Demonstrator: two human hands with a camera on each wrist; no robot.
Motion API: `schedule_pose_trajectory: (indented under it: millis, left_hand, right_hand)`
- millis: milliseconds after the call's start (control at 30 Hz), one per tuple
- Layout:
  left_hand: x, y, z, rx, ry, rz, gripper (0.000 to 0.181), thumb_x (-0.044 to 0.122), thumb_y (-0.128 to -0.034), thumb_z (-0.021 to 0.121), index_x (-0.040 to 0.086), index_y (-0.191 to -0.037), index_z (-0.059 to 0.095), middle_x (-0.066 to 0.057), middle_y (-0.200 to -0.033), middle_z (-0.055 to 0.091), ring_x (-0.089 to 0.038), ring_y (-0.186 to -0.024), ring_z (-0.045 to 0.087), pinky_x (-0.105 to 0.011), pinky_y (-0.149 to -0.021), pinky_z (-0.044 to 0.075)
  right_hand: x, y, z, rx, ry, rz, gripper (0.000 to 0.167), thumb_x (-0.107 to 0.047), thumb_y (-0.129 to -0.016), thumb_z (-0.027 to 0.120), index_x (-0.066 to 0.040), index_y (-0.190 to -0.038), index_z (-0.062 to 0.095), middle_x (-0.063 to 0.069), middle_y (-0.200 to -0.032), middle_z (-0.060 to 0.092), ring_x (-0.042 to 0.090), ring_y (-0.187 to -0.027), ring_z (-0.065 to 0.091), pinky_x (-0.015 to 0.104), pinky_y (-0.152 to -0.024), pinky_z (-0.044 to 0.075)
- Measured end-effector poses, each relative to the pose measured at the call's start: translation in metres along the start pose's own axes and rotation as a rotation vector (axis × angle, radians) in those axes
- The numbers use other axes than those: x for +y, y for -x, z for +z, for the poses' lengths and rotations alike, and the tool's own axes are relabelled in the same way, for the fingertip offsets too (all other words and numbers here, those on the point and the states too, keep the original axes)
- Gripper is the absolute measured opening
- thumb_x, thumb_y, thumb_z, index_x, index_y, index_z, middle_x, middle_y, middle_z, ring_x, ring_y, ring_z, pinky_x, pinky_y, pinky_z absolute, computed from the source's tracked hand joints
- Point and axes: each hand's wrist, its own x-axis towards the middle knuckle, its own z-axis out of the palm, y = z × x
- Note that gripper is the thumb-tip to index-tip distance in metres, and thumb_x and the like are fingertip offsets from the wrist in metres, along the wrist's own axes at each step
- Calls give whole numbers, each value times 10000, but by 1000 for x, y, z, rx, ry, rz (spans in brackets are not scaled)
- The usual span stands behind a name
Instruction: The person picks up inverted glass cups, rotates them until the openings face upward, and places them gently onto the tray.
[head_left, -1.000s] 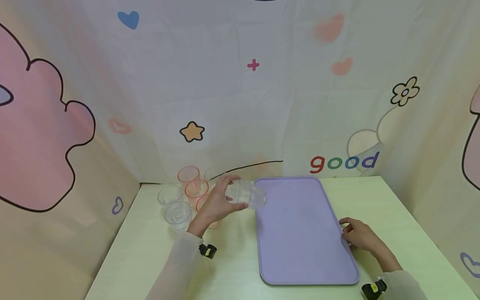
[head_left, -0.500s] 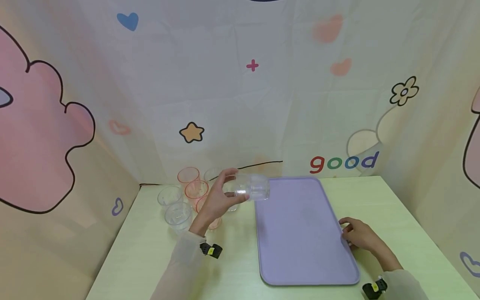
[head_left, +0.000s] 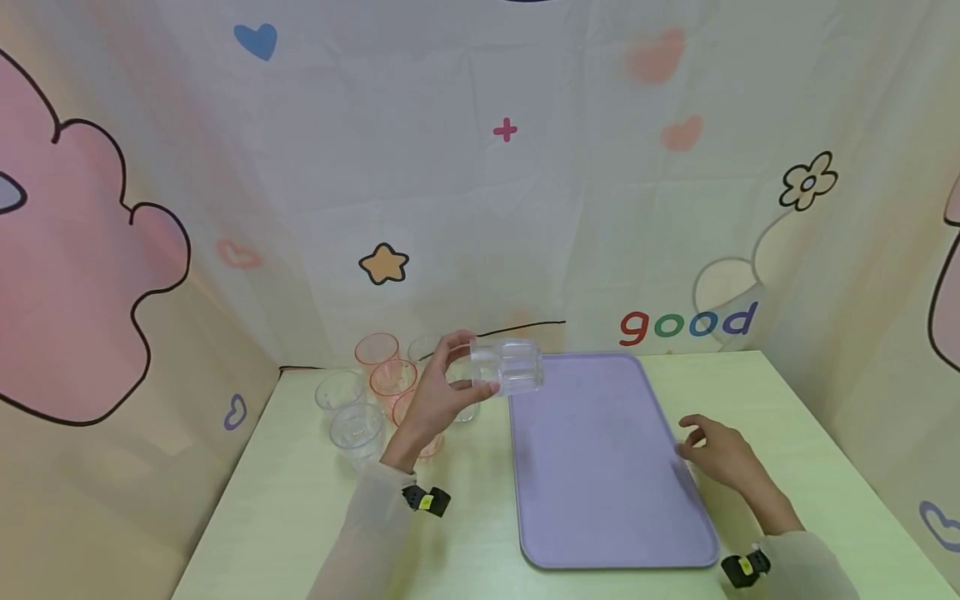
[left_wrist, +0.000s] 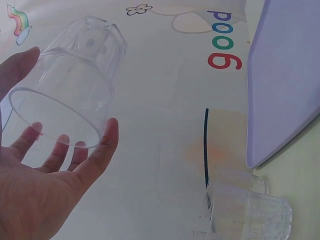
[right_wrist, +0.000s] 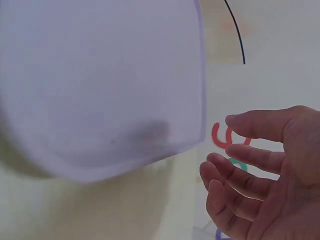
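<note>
My left hand (head_left: 438, 392) grips a clear cup (head_left: 508, 367) near its rim, with thumb and fingers on its sides. The cup lies on its side in the air above the tray's far left corner, its base pointing right. In the left wrist view the cup's open mouth (left_wrist: 55, 117) faces my palm. At the right edge of the lilac tray (head_left: 607, 467), my right hand (head_left: 720, 454) hovers with loosely bent fingers and nothing in them. Its fingers (right_wrist: 240, 175) look apart from the tray in the right wrist view.
Several clear and red-rimmed cups stand grouped at the table's left, among them a clear cup (head_left: 357, 429) and a red-rimmed cup (head_left: 393, 379). My left forearm partly covers the group. A printed cloth backdrop (head_left: 480, 208) rises behind the table (head_left: 255, 517).
My left hand has turned the clear cup from tilting down to roughly level and raised it slightly. My right hand has come off the tray's right edge, moving up a little.
</note>
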Motion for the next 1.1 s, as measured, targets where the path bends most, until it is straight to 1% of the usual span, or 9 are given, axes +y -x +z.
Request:
schedule_pose_trajectory:
  millis: [167,333,400,500,600,733,867,1000,1100]
  left_hand:
    - [0,2,1,4,10,13,737,139,-802,795,233,-1409,388,-123,-1466,397,-362,-1268,504,-420,-910,568]
    - [4,3,3,20,4,29,726,142,-800,796,257,-1396,397,-135,-1477,396,-293,-1308,460,-423,-929,560]
    - [5,4,5,21,17,36,726,138,-800,795,252,-1396,396,-111,-1461,409,-287,-1300,465,-416,-925,563]
    - [7,6,7,11,58,45,748,117,-801,786,206,-1421,378,-93,-1445,418,-318,-1215,540,-413,-891,577]
    - [8,8,9,3,89,56,750,104,-802,779,191,-1426,370,-109,-1446,415,-355,-1129,594,-410,-866,585]
    - [8,8,13,-10,99,82,731,106,-807,774,216,-1411,377,-157,-1456,400,-401,-1129,587,-408,-866,585]
    - [11,10,15,-11,96,96,740,100,-804,773,207,-1417,372,-133,-1451,410,-395,-1145,578,-398,-872,584]
    - [14,11,19,-17,110,102,771,84,-799,767,130,-1441,344,-105,-1455,408,-353,-1212,532,-384,-890,576]
    - [15,13,23,-26,121,103,793,75,-798,762,93,-1457,320,-110,-1463,397,-373,-1270,482,-372,-902,570]
  right_hand:
    - [-23,-1,-5,83,-5,-103,430,-146,-884,679,48,-1250,566,228,-1042,669,316,-870,669,374,-645,536]
    - [-54,-2,-12,184,-55,-231,421,-104,-882,693,7,-1271,577,201,-1104,659,312,-911,681,395,-710,559]
    - [-66,-1,-15,227,-83,-274,411,-96,-884,694,-14,-1271,582,190,-1120,661,309,-920,684,373,-714,570]
    - [-83,0,-18,276,-138,-320,395,-104,-893,693,-42,-1270,590,165,-1130,663,272,-928,678,296,-691,583]
    - [-97,-1,-20,298,-199,-338,402,-158,-908,693,-78,-1288,585,115,-1143,659,138,-944,655,197,-685,561]
    - [-117,-1,-22,275,-299,-342,454,-227,-922,687,-111,-1339,549,81,-1213,629,129,-1031,631,150,-738,538]
    - [-139,-3,-23,230,-406,-391,516,-199,-915,693,-131,-1388,497,67,-1329,563,235,-1139,594,174,-809,547]
    - [-156,-6,-21,168,-503,-449,594,-145,-904,699,-146,-1435,433,80,-1456,461,297,-1257,538,310,-881,578]
    - [-167,-8,-18,118,-558,-479,655,-119,-891,707,-159,-1463,389,90,-1513,390,359,-1323,490,420,-905,570]
